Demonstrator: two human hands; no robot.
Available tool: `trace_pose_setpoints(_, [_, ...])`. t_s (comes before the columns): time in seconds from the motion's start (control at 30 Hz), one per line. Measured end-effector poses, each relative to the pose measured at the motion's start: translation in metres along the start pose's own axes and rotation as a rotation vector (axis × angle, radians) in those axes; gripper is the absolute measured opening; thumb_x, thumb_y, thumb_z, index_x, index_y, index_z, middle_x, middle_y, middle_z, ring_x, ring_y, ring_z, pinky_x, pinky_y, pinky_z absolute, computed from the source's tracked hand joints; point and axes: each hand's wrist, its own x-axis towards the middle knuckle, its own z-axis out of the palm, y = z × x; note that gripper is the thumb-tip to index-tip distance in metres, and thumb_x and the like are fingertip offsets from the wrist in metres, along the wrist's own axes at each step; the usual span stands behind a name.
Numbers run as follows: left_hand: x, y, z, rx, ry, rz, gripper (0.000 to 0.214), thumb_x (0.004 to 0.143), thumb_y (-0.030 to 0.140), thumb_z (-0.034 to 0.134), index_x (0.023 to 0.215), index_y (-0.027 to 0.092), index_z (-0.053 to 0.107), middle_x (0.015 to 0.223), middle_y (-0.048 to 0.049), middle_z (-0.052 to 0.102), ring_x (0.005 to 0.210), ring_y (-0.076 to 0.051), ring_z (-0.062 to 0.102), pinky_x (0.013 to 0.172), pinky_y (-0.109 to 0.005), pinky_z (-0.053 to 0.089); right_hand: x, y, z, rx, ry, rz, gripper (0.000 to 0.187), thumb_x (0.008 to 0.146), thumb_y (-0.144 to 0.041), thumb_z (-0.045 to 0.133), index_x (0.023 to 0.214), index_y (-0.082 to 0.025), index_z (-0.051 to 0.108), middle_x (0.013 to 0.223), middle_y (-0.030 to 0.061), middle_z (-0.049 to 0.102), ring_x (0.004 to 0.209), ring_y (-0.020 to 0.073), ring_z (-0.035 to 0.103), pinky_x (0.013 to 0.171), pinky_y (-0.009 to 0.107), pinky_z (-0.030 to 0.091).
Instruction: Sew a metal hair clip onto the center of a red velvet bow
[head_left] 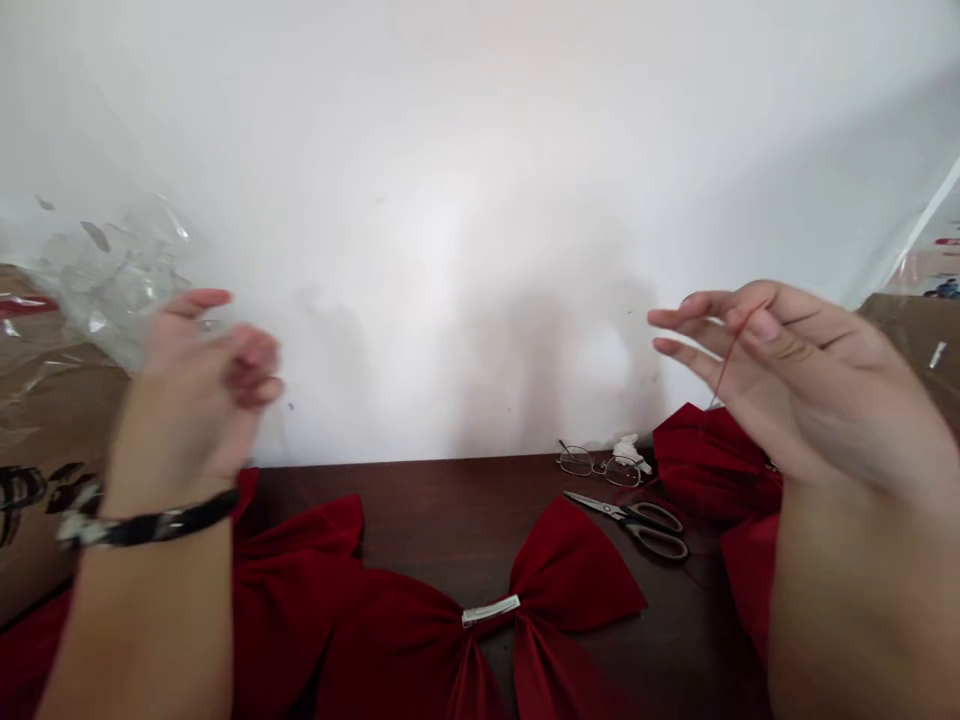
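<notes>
The right hand (806,385) pinches a thin red thread (726,358) between thumb and forefinger, its other fingers spread; the blurred left hand (202,385) has its fingers pressed together, holding nothing that can be made out. On the desk (450,495) lie one whole red velvet bow (574,570), at least two more cut off by the forearms, one pair of scissors (637,528) and one pair of glasses (600,465).

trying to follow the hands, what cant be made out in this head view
All in the head view:
Left hand: motion blur and its curled fingers hide whether it holds anything.
Right hand: the red thread is too thin and blurred to show its ends or any needle.
Lower red bow: cut off by the bottom edge.
Black printing: cut off by the left edge and the left forearm.
</notes>
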Motion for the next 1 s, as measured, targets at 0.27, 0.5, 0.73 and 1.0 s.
trace_pose_setpoints(0.27, [-0.047, -0.021, 0.07, 0.144, -0.362, -0.055, 0.026, 0.088, 0.023, 0.056, 0.113, 0.032, 0.055, 0.067, 0.0034, 0.046, 0.055, -0.009, 0.038, 0.046, -0.018, 0.027, -0.019, 0.016, 0.047, 0.046, -0.192, 0.137, 0.01, 0.087, -0.031, 0.065, 0.081, -0.023, 0.064, 0.098, 0.0019, 0.055, 0.103, 0.0115, 0.051, 0.092, 0.022, 0.044])
trace_pose_setpoints(0.5, [-0.076, -0.023, 0.085, 0.089, -0.581, -0.126, 0.018, 0.09, 0.025, 0.055, 0.089, 0.022, 0.073, 0.067, 0.0013, 0.05, 0.054, -0.007, 0.036, 0.049, -0.022, 0.026, -0.031, 0.026, 0.075, 0.09, -0.271, 0.241, 0.014, 0.086, -0.032, 0.066, 0.077, -0.023, 0.063, 0.082, -0.0001, 0.048, 0.085, 0.0086, 0.047, 0.075, 0.016, 0.042])
trace_pose_setpoints(0.73, [-0.09, -0.019, 0.096, 0.105, -0.669, -0.112, 0.017, 0.087, 0.034, 0.064, 0.096, 0.021, 0.072, 0.081, -0.0022, 0.058, 0.077, -0.012, 0.049, 0.063, -0.024, 0.036, -0.039, 0.03, 0.088, 0.074, -0.323, 0.143, 0.004, 0.086, -0.025, 0.067, 0.084, -0.028, 0.07, 0.077, -0.0025, 0.051, 0.077, 0.0058, 0.048, 0.072, 0.014, 0.042])
trace_pose_setpoints(1.0, [-0.095, -0.019, 0.093, 0.069, -0.729, -0.1, 0.013, 0.088, 0.032, 0.061, 0.094, 0.024, 0.07, 0.08, 0.0002, 0.056, 0.071, -0.01, 0.044, 0.061, -0.024, 0.033, -0.042, 0.029, 0.089, 0.033, -0.329, 0.1, 0.007, 0.081, -0.027, 0.072, 0.084, -0.032, 0.074, 0.074, -0.001, 0.048, 0.078, 0.0087, 0.044, 0.067, 0.018, 0.042])
